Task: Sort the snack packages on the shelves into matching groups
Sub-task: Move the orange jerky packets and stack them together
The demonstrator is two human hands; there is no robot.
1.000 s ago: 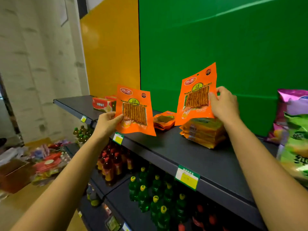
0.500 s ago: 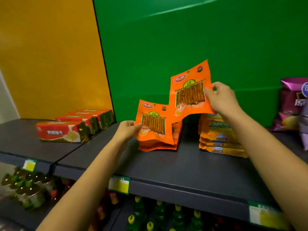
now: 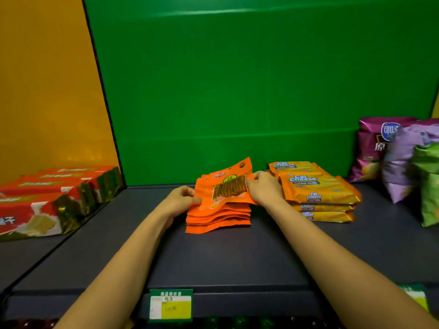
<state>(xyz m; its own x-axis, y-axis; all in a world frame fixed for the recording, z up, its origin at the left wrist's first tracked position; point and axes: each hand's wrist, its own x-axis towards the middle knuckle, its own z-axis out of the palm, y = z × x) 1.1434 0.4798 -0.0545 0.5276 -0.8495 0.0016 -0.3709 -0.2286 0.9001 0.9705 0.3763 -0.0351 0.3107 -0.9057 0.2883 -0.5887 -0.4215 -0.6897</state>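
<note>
The orange stack (image 3: 218, 216) at the shelf's (image 3: 213, 257) centre could slide apart, since its packets are slick and uneven. The left hand (image 3: 179, 200), at nine o'clock, pinches its edge; the right hand (image 3: 262, 187), at two o'clock, clamps the top orange packet (image 3: 228, 188), glossy with a clear window.

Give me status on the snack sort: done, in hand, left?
Done: Cal Cheese packs stacked; red boxes grouped. In hand: left hand and right hand settle the top packet on the orange packet stack. Left: chip bags, purple and green together.
</note>
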